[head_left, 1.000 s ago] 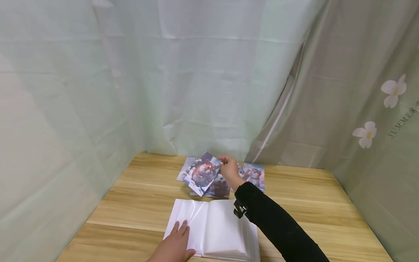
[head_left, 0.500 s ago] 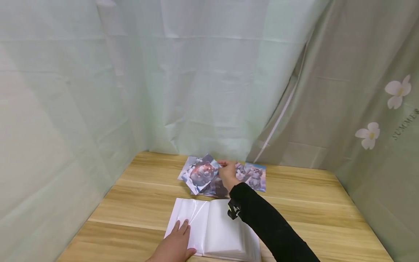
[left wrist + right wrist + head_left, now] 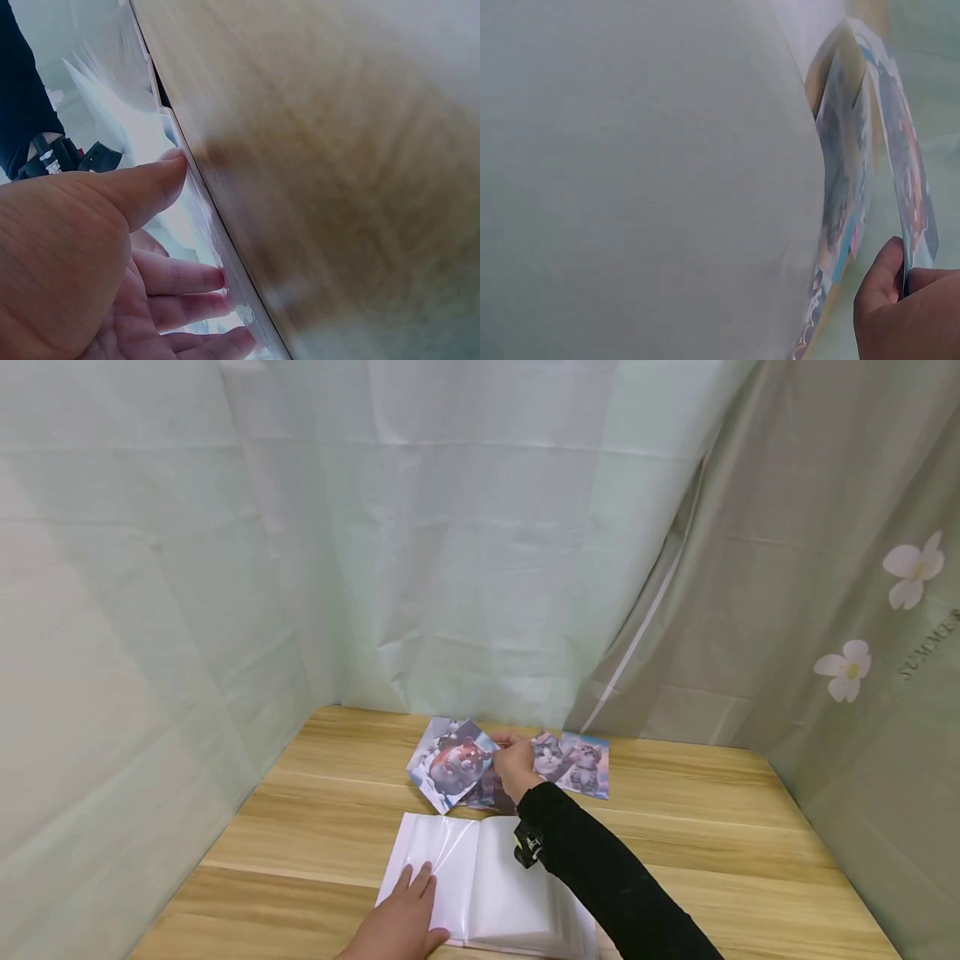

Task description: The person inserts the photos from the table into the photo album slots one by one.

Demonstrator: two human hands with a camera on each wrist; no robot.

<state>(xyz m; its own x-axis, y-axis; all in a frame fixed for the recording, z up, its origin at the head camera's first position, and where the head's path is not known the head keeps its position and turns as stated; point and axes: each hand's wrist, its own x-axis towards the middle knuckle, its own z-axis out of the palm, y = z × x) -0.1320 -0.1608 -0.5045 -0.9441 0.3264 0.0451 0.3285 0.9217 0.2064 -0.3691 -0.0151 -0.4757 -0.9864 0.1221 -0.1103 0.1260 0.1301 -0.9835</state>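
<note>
An open photo album (image 3: 517, 881) with clear sleeves lies near the front of the wooden table. My left hand (image 3: 400, 914) rests with straight fingers on its left page; the left wrist view shows the thumb (image 3: 161, 184) at the album's lower edge. Behind the album, my right hand (image 3: 515, 767) pinches the right corner of a photo (image 3: 453, 766) of a reddish-brown, mouse-like animal. In the right wrist view this photo (image 3: 907, 169) is bent and raised over other pictures, between thumb and fingers. Partly hidden beneath it lie more photos (image 3: 480, 793).
To the right of my right hand lie photos of kittens, one grey-and-white (image 3: 550, 754) and one striped (image 3: 585, 766). Pale curtains (image 3: 480, 552) hang behind and on both sides of the table (image 3: 300, 835). My right forearm crosses over the album's right page.
My right hand has moved a little left and nearer to me, carrying the mouse-like animal's photo; more of the grey-and-white kitten photo shows. The left hand stays on the album.
</note>
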